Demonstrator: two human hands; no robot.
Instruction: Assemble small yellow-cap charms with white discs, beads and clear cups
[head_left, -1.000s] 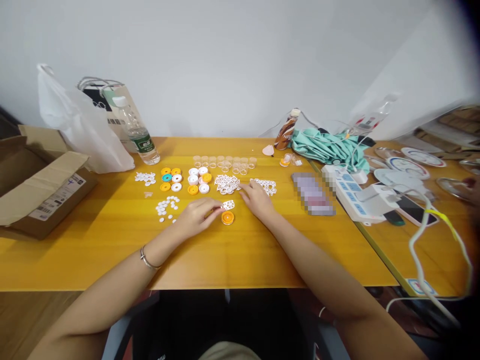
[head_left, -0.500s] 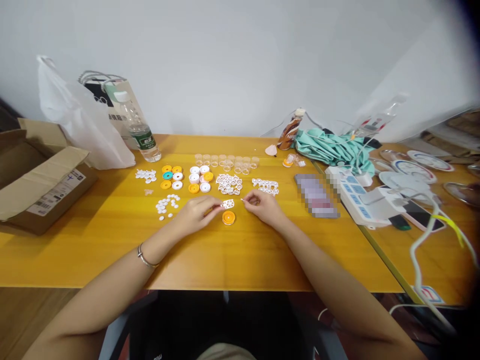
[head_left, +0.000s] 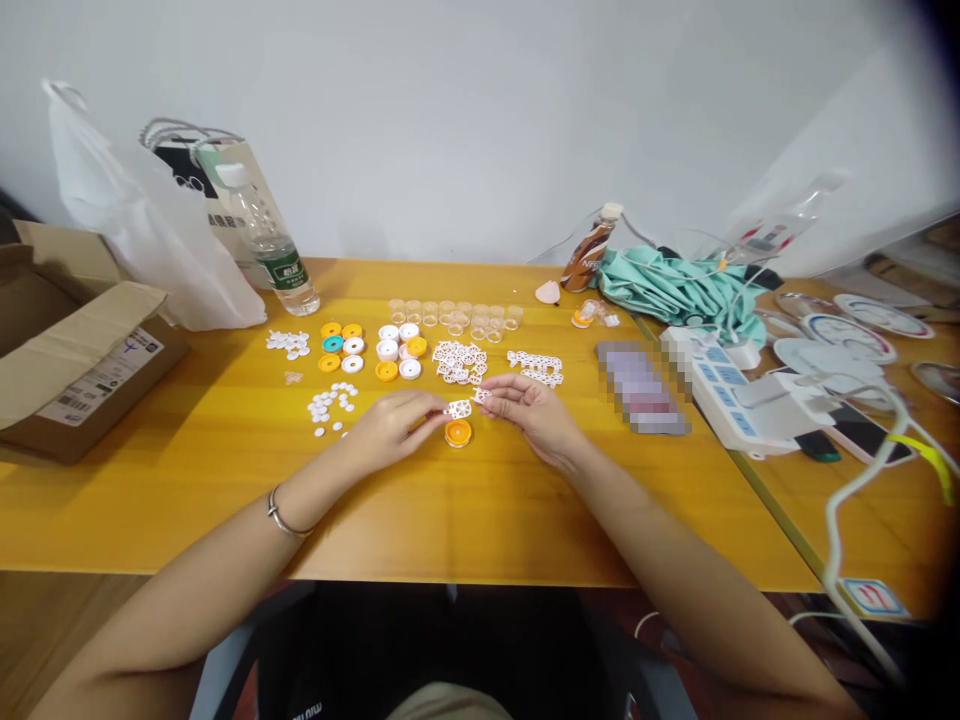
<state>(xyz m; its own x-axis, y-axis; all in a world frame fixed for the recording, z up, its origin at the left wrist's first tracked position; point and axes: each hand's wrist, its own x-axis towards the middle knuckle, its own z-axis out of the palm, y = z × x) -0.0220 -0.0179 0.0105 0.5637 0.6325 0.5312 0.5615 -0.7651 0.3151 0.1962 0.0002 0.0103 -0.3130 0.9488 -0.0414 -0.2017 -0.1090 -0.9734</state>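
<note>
My left hand (head_left: 401,425) pinches a flat white openwork plastic piece (head_left: 460,409) by its left end. In my right hand (head_left: 529,410) is a smaller white plastic piece (head_left: 481,397), held between thumb and fingertips close to the first one. Just below them on the table lies an orange round cap (head_left: 457,433) with a white rim. Behind my hands is a heap of white openwork pieces (head_left: 459,362), and two rows of similar joined white pieces (head_left: 535,366) lie to the right. Small white discs (head_left: 330,402) are scattered left of my left hand.
Round caps (head_left: 351,364) in several colours and clear cups (head_left: 455,318) stand farther back. At left are a cardboard box (head_left: 82,370), a plastic bag (head_left: 165,250) and a water bottle (head_left: 281,265). A drink bottle (head_left: 592,250), green cloth (head_left: 667,285) and power strip (head_left: 724,390) sit right.
My right hand has moved slightly left toward the piece in my left hand, and a white piece now shows at its fingertips. The left hand stays nearly still. The view has shifted a little.
</note>
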